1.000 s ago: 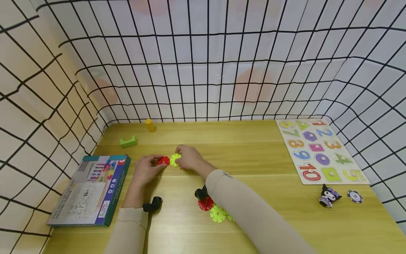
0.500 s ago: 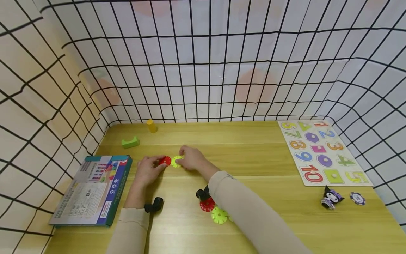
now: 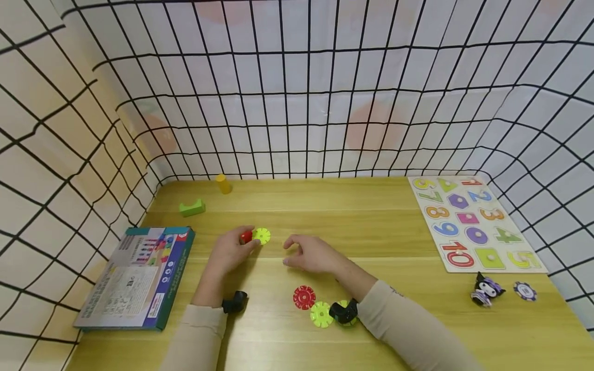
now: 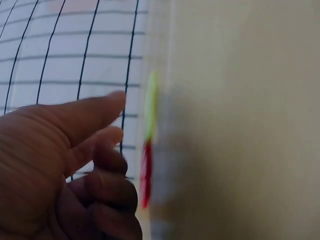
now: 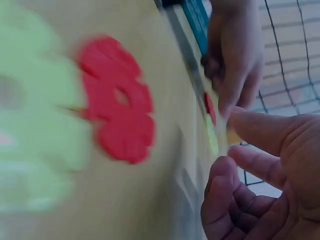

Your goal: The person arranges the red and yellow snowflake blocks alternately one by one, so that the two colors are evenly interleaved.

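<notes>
At the left-centre of the table, a red flower-shaped plastic disc (image 3: 246, 237) and a yellow-green one (image 3: 263, 236) lie edge to edge. My left hand (image 3: 229, 251) hovers beside them and partly covers the red disc in the head view. Its thumb and index finger look apart from the discs in the left wrist view, with nothing held. To their right, my right hand (image 3: 315, 253) is in the air with loosely bent fingers and holds nothing. Closer to me lie another red disc (image 3: 299, 297) and a yellow-green disc (image 3: 320, 308); a further yellow-green disc is partly hidden by the right wrist camera.
A flat box (image 3: 134, 281) lies on the left. Behind it are a green block (image 3: 192, 208) and a yellow cylinder (image 3: 224, 184). A number puzzle board (image 3: 473, 224), a small figurine (image 3: 485, 289) and a chip (image 3: 525, 291) occupy the right. Black wire mesh (image 3: 297, 123) surrounds the table.
My right hand has let go of the yellow-green disc and drawn back to the right, towards me. My left hand has shifted slightly right, over the red disc.
</notes>
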Demonstrator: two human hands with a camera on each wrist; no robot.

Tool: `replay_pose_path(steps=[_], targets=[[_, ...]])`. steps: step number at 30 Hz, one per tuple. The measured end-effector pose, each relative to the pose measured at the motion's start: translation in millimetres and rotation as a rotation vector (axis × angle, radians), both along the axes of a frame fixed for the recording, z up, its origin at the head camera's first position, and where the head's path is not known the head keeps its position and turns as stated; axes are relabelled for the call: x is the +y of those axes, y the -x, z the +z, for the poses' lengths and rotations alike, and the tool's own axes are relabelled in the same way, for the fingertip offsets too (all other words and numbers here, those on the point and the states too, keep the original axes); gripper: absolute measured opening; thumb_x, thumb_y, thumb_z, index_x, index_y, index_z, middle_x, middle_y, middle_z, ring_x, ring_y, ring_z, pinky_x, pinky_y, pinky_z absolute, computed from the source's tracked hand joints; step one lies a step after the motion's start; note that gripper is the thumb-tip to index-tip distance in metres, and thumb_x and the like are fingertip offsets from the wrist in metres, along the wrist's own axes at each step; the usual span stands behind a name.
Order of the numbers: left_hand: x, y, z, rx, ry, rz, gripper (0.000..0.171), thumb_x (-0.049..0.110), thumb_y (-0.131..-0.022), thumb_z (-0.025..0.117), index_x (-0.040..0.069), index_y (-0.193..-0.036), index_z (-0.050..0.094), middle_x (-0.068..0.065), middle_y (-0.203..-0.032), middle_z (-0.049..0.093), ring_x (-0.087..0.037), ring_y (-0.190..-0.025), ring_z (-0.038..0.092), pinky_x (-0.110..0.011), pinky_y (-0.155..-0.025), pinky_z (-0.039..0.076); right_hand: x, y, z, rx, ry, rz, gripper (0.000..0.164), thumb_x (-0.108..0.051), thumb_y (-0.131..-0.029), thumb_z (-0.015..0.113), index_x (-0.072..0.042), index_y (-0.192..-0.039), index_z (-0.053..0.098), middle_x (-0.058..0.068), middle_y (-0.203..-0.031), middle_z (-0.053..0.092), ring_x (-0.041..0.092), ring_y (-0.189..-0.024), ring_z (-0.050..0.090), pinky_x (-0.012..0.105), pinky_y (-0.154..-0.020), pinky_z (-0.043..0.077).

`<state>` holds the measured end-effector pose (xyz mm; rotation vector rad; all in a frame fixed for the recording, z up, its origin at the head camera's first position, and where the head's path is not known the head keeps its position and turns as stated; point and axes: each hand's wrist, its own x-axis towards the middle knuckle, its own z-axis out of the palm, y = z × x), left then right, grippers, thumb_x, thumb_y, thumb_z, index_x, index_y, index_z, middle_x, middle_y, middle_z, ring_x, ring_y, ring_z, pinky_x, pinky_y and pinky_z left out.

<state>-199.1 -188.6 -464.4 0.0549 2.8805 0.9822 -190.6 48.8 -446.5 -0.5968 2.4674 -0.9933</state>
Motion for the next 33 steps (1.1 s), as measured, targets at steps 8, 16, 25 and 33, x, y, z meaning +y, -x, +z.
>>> replay_pose_path(steps=[8, 16, 25, 33], targets=[[14, 2.7, -9.7, -0.054, -0.078, -0.044, 0.046, 0.038, -0.086, 0.064, 0.024, -0.129, 0.055, 0.001, -0.066, 0.058, -0.017, -0.054, 0.051, -0.031, -0.051, 0.04, 19, -51.5, 0.8, 0.046, -0.123, 0.088, 0.042, -0.041, -0.073, 0.076, -0.022, -0.109, 0.062, -0.005, -0.075, 0.053, 0.01, -0.063, 0.048, 0.026, -0.056, 0.041], [15, 4.1, -14.8, -0.093, -0.091, -0.032, 0.044, 0.034, -0.089, 0.062, 0.026, -0.131, 0.052, 0.002, -0.056, 0.059, -0.019, -0.04, 0.049, -0.031, -0.041, 0.041, 23, -68.9, -3.7, 0.089, -0.235, 0.066, 0.047, -0.045, -0.068, 0.078, -0.023, -0.107, 0.061, -0.007, -0.087, 0.05, 0.009, -0.071, 0.049, 0.025, -0.061, 0.042], [16, 5.8, -14.8, -0.109, -0.099, -0.01, 0.044, 0.036, -0.089, 0.061, 0.028, -0.131, 0.052, 0.001, -0.055, 0.06, -0.018, -0.038, 0.048, -0.032, -0.04, 0.043, 23, -69.4, -8.0, 0.102, -0.201, 0.033, 0.041, -0.04, -0.068, 0.08, -0.022, -0.094, 0.053, -0.006, -0.082, 0.049, 0.01, -0.066, 0.048, 0.024, -0.055, 0.041], [18, 4.0, -14.8, -0.105, -0.093, 0.003, 0.044, 0.035, -0.089, 0.06, 0.026, -0.132, 0.052, 0.001, -0.055, 0.059, -0.018, -0.038, 0.046, -0.031, -0.039, 0.041, 24, -61.3, -2.8, 0.018, 0.004, 0.022, 0.025, -0.027, -0.078, 0.075, -0.024, -0.093, 0.054, -0.005, -0.069, 0.055, 0.01, -0.054, 0.054, 0.025, -0.05, 0.045]])
